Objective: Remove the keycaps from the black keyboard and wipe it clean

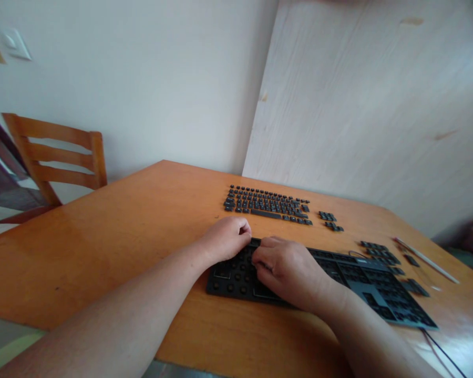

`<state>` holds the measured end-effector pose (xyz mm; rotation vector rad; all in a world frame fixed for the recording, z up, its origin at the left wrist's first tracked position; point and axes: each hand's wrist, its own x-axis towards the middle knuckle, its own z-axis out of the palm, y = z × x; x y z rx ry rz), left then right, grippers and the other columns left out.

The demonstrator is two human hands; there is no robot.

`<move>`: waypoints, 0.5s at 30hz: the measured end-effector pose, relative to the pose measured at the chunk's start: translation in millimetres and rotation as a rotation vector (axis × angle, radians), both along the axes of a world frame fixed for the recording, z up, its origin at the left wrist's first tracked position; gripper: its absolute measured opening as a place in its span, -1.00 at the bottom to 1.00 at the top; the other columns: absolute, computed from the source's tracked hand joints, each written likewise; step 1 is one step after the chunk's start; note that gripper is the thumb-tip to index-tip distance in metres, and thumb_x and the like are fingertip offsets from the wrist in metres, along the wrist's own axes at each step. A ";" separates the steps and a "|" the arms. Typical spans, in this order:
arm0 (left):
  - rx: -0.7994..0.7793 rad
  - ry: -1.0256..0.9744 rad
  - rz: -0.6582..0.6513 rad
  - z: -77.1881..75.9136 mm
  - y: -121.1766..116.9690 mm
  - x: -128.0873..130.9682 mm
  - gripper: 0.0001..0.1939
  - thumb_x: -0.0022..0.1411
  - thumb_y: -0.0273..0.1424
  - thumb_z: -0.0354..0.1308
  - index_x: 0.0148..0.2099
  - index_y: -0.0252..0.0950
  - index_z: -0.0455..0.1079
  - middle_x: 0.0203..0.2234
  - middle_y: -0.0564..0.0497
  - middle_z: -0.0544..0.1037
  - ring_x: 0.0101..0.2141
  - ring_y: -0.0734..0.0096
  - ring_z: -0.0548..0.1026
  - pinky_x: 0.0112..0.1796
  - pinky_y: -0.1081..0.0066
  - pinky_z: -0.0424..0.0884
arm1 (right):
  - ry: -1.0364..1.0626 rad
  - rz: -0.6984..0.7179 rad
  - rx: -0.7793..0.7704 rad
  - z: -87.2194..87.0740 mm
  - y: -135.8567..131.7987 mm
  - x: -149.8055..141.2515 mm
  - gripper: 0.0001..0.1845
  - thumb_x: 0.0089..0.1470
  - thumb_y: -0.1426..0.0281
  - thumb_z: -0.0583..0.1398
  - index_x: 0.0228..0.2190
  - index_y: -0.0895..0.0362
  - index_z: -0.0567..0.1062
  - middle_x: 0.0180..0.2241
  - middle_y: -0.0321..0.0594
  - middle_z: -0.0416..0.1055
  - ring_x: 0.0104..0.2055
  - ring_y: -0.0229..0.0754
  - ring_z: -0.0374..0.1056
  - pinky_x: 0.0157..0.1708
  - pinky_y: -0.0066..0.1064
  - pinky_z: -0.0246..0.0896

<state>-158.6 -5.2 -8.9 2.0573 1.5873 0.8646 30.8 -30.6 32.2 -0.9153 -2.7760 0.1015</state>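
Note:
A black keyboard base (230,287) with its keycaps off lies on the wooden table in front of me, its round key posts bare. My left hand (229,237) rests at its back left edge with the fingers curled closed. Over the middle of the base, my right hand (286,265) bends down with fingers pinched together. Whatever either hand may hold is hidden by the fingers. To the right, a dark keyboard top frame (366,291) with open key slots adjoins the base. Behind the hands, loose black keycaps (266,202) are laid out in keyboard order.
Smaller groups of keycaps (378,252) sit behind the frame at the right. A thin pale stick (425,260) lies near them. A cable (443,346) runs off the near right edge of the table (142,220). A wooden chair (59,152) stands at the left.

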 end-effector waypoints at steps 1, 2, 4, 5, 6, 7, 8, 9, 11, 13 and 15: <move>-0.002 -0.001 -0.001 -0.1 0.1 0.0 -0.88 0.11 -0.42 0.08 -0.37 -0.24 0.45 -0.42 0.02 0.58 -0.39 0.36 0.48 -0.42 0.43 0.30 | -0.005 0.005 -0.007 1.2 -1.0 0.3 -0.83 0.07 0.52 0.15 -0.53 0.14 0.45 -0.44 -0.26 0.37 -0.37 -0.25 0.26 -0.36 -0.43 0.05; -0.004 -0.002 0.001 -0.1 0.2 -0.1 -0.88 0.12 -0.41 0.08 -0.37 -0.24 0.45 -0.42 0.02 0.58 -0.39 0.36 0.49 -0.41 0.43 0.30 | -0.004 0.008 -0.016 2.1 -1.7 0.9 -0.84 0.06 0.52 0.16 -0.53 0.14 0.45 -0.44 -0.26 0.38 -0.36 -0.25 0.26 -0.36 -0.44 0.05; -0.010 -0.005 0.005 -0.3 0.3 -0.1 -0.87 0.13 -0.40 0.08 -0.36 -0.24 0.46 -0.42 0.02 0.59 -0.39 0.36 0.49 -0.41 0.43 0.30 | 0.014 0.013 -0.051 3.4 -2.6 3.0 -0.85 0.05 0.54 0.16 -0.51 0.14 0.47 -0.43 -0.26 0.38 -0.35 -0.25 0.28 -0.35 -0.45 0.07; -0.011 -0.006 0.005 -0.3 0.3 -0.1 -0.87 0.13 -0.40 0.08 -0.36 -0.24 0.46 -0.42 0.02 0.59 -0.39 0.36 0.49 -0.41 0.43 0.31 | 0.026 0.016 -0.071 3.8 -2.8 4.3 -0.85 0.05 0.55 0.15 -0.49 0.14 0.49 -0.43 -0.26 0.38 -0.34 -0.25 0.28 -0.34 -0.46 0.08; -0.012 -0.006 0.005 -0.2 0.3 -0.1 -0.87 0.13 -0.40 0.08 -0.36 -0.25 0.46 -0.42 0.02 0.59 -0.39 0.36 0.49 -0.41 0.43 0.31 | 0.036 0.018 -0.089 4.1 -3.0 5.7 -0.84 0.05 0.55 0.15 -0.48 0.13 0.50 -0.43 -0.26 0.39 -0.34 -0.26 0.29 -0.34 -0.46 0.08; -0.012 -0.005 0.003 -0.2 0.3 -0.1 -0.87 0.13 -0.40 0.08 -0.36 -0.25 0.46 -0.42 0.02 0.59 -0.39 0.37 0.49 -0.41 0.43 0.31 | 0.041 0.018 -0.103 4.3 -3.2 7.0 -0.84 0.04 0.56 0.15 -0.47 0.13 0.50 -0.43 -0.27 0.39 -0.35 -0.27 0.29 -0.34 -0.47 0.08; -0.012 -0.002 0.001 -0.2 0.4 0.0 -0.87 0.13 -0.40 0.08 -0.37 -0.24 0.46 -0.42 0.03 0.59 -0.39 0.36 0.49 -0.41 0.43 0.31 | 0.041 0.018 -0.112 4.4 -3.5 8.0 -0.84 0.03 0.56 0.15 -0.47 0.13 0.51 -0.43 -0.27 0.38 -0.36 -0.27 0.28 -0.34 -0.47 0.08; -0.012 0.000 0.000 -0.2 0.4 0.0 -0.87 0.13 -0.40 0.08 -0.37 -0.24 0.46 -0.42 0.03 0.59 -0.39 0.36 0.49 -0.40 0.43 0.31 | 0.038 0.019 -0.117 4.5 -3.7 8.8 -0.84 0.03 0.57 0.16 -0.47 0.13 0.51 -0.43 -0.28 0.38 -0.36 -0.28 0.28 -0.35 -0.48 0.08; -0.013 -0.001 0.000 -0.3 0.7 0.0 -0.87 0.14 -0.39 0.09 -0.37 -0.24 0.46 -0.42 0.02 0.59 -0.39 0.36 0.49 -0.40 0.43 0.32 | 0.032 0.025 -0.118 4.3 -4.1 9.5 -0.84 0.03 0.57 0.16 -0.47 0.13 0.51 -0.42 -0.28 0.39 -0.36 -0.28 0.28 -0.34 -0.48 0.09; -0.017 -0.006 -0.007 -0.4 1.0 -0.1 -0.88 0.14 -0.39 0.09 -0.36 -0.24 0.45 -0.42 0.02 0.59 -0.39 0.36 0.49 -0.40 0.43 0.32 | 0.033 0.032 -0.109 3.8 -4.5 9.5 -0.84 0.04 0.56 0.16 -0.47 0.13 0.51 -0.42 -0.28 0.38 -0.36 -0.28 0.28 -0.34 -0.48 0.09; -0.020 -0.012 -0.013 -0.5 1.1 -0.2 -0.88 0.15 -0.39 0.09 -0.36 -0.24 0.45 -0.42 0.02 0.59 -0.39 0.37 0.49 -0.40 0.43 0.31 | 0.035 0.034 -0.095 3.1 -5.0 9.4 -0.85 0.05 0.55 0.16 -0.48 0.14 0.50 -0.42 -0.27 0.38 -0.36 -0.28 0.28 -0.34 -0.47 0.09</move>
